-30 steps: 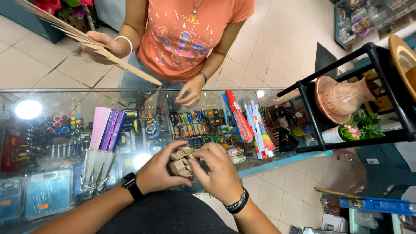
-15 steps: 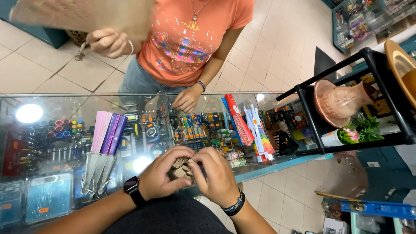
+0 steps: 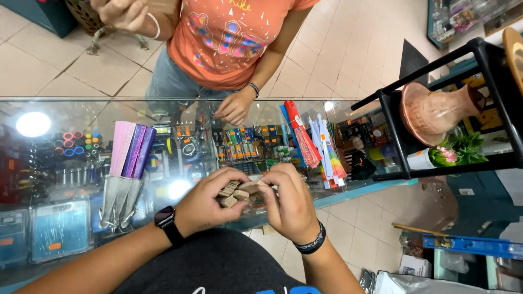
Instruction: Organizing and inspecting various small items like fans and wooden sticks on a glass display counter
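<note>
Both hands are meeting over the glass display counter (image 3: 65, 109) — the left hand (image 3: 204, 204), wrist in a black watch, and the right hand (image 3: 289, 201) are curling closed around a folded tan wooden-slat fan (image 3: 235, 193). Across the counter, a person in an orange shirt (image 3: 229, 38) is resting a hand (image 3: 234, 107) on the glass beside red and blue folded fans (image 3: 305, 136).

Shop, small goods: glass display counter (image 3: 65, 106) across frame centre, packed with stocked items; folded fans (image 3: 131, 149) at left; customer (image 3: 229, 38) standing at top; black display shelf (image 3: 436, 92) at right.
</note>
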